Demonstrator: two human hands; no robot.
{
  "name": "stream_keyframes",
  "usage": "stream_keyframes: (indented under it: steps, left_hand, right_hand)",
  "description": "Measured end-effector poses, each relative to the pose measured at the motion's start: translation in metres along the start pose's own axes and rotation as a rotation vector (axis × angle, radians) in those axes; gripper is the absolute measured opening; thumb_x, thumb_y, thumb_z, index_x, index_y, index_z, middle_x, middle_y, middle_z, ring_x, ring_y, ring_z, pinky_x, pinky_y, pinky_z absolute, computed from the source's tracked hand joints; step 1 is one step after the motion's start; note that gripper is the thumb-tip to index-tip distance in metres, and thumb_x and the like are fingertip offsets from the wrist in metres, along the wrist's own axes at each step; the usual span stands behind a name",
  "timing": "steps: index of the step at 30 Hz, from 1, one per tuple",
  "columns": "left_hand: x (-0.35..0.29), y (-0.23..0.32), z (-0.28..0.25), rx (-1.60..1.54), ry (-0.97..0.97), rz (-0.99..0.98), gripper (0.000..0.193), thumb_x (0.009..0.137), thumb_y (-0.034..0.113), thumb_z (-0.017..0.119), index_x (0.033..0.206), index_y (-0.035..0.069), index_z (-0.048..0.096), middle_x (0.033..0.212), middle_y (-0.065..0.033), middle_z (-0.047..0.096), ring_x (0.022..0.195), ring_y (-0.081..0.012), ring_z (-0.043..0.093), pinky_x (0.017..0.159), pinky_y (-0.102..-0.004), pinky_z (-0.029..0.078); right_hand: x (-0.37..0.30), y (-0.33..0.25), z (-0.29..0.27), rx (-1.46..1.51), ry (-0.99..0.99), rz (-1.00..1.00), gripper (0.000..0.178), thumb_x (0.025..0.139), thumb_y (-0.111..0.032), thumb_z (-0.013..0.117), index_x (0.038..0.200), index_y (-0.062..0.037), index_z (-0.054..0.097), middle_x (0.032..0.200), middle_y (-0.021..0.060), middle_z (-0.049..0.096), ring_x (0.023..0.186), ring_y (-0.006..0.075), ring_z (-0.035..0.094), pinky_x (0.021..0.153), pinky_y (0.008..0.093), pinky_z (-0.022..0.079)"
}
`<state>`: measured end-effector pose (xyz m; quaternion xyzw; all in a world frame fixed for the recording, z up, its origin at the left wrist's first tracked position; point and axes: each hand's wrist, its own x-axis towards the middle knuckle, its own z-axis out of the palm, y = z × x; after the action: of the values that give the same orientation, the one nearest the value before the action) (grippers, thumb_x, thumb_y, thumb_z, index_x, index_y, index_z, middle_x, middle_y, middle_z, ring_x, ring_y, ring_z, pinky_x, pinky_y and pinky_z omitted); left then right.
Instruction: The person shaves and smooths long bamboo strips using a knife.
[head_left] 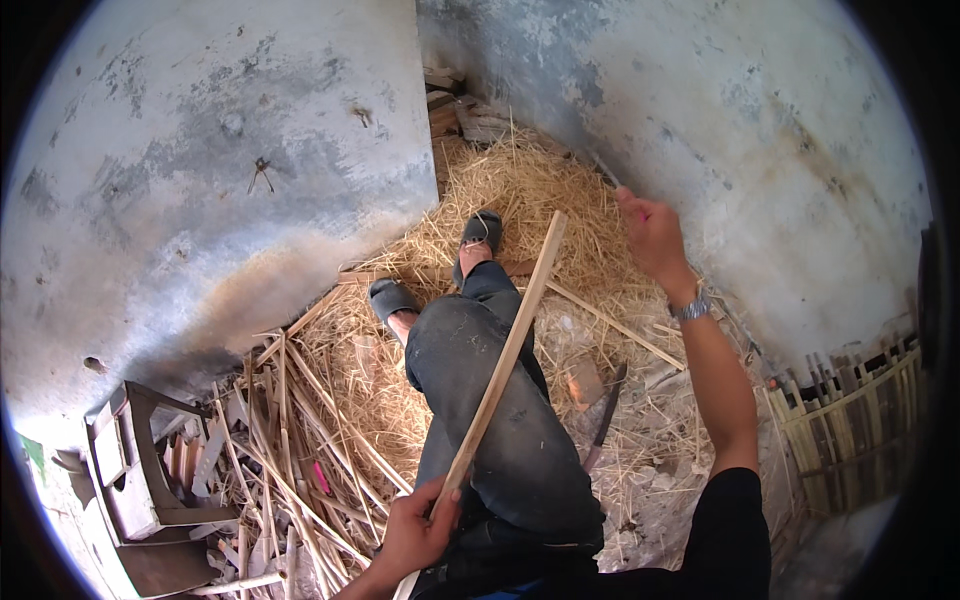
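A long, flat, pale bamboo strip (513, 350) slants across my lap, its far end raised above the straw. My left hand (420, 525) is closed round its near part, close to my body. Out to the far right, my right hand (652, 235) is closed in a fist beside the wall. From that fist a thin, greyish, blade-like piece (606, 171) points up and left; its handle is hidden in my fingers. On the ground right of my legs lies a dark, slightly curved blade (607, 415), touched by neither hand.
Loose straw (520, 180) covers the far corner between two stained walls (750, 150). A heap of thin sticks (290, 450) lies at the left, beside a broken wooden box frame (150, 470). A woven bamboo basket (850, 430) stands at the right. A thin stick (615, 325) lies on the straw.
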<state>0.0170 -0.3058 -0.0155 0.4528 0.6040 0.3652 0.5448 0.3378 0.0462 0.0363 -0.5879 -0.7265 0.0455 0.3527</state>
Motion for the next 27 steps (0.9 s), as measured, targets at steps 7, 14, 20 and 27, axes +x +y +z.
stream_keyframes:
  steps: [7,14,20,27]
  left_hand:
    - [0.021,0.007,-0.003,-0.053,-0.034,0.012,0.028,0.104,0.014,0.057,0.126,0.0,0.065,0.065,0.0016,0.057,0.057,-0.0044,0.053,0.053,-0.0237,0.043]
    - [0.018,0.006,-0.002,-0.021,-0.001,-0.002,0.026,0.104,0.014,0.058,0.126,0.001,0.066,0.064,0.0014,0.057,0.057,-0.0042,0.053,0.053,-0.0237,0.043]
    - [0.002,-0.003,-0.006,0.069,0.002,0.001,0.027,0.105,0.015,0.056,0.126,0.002,0.065,0.064,0.0024,0.055,0.055,-0.0031,0.05,0.051,-0.0226,0.039]
    - [0.003,-0.005,-0.003,-0.093,-0.059,-0.033,0.028,0.108,0.017,0.052,0.125,-0.001,0.064,0.062,0.0049,0.05,0.052,-0.0024,0.044,0.049,-0.0215,0.034]
  right_hand:
    - [-0.085,-0.082,0.006,-0.021,-0.305,-0.323,0.055,0.098,-0.055,0.058,0.072,-0.0085,0.069,0.05,0.0123,0.056,0.044,0.0323,0.057,0.044,0.0439,0.043]
    - [-0.135,-0.106,0.013,0.033,-0.454,-0.606,0.058,0.096,-0.061,0.058,0.069,-0.0091,0.065,0.054,0.0113,0.061,0.043,0.0299,0.06,0.042,0.0417,0.046]
    - [-0.049,-0.045,0.017,-0.16,-0.156,-0.34,0.056,0.097,-0.058,0.059,0.07,-0.0088,0.063,0.054,0.0132,0.057,0.047,0.0318,0.058,0.045,0.041,0.044]
    - [-0.048,-0.072,0.007,-0.119,-0.099,-0.448,0.058,0.098,-0.056,0.058,0.063,-0.0097,0.062,0.05,0.0132,0.053,0.045,0.0334,0.056,0.044,0.0432,0.042]
